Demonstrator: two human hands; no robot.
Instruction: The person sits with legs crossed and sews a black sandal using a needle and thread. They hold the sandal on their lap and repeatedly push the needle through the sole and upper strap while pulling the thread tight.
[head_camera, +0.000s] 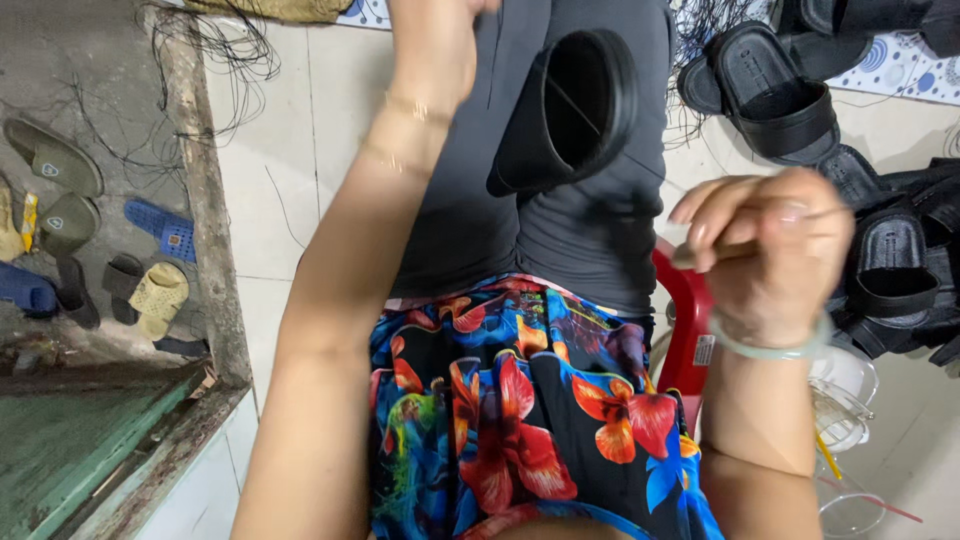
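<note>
Head view, single frame, looking down my own front.

Item 1: my left hand (435, 45), raised at the top edge, fingers cut off by the frame. Its grip could not be told; it stood just beside the upper end of the black slide sandal (570, 110). Two thin gold bracelets (415, 110) sat on that wrist.

Item 2: the black slide sandal, lying on my lap against dark grey trousers (590, 230), its strap opening turned toward the camera. A thin black thread (640, 165) ran from the sandal's opening down toward my right hand.

Item 3: my right hand (765, 250), held out to the right of the lap, fingers clenched, thumb and forefinger pinched together. It probably held the thread's end, though the line was too fine to follow right into the fingers. A pale green bangle (770, 345) circled that wrist.

Item 4: flowered top (520, 420), black with red, orange and blue blooms, filling the lower middle.

Item 5: red plastic stool (685, 330), an edge showing beside my right forearm.

Item 6: pile of black sandals (800, 110), on the tiled floor at upper right, well apart from the one in my lap.

Item 7: loose footwear (100, 260) in green, blue and yellow, on the concrete at far left.
</note>
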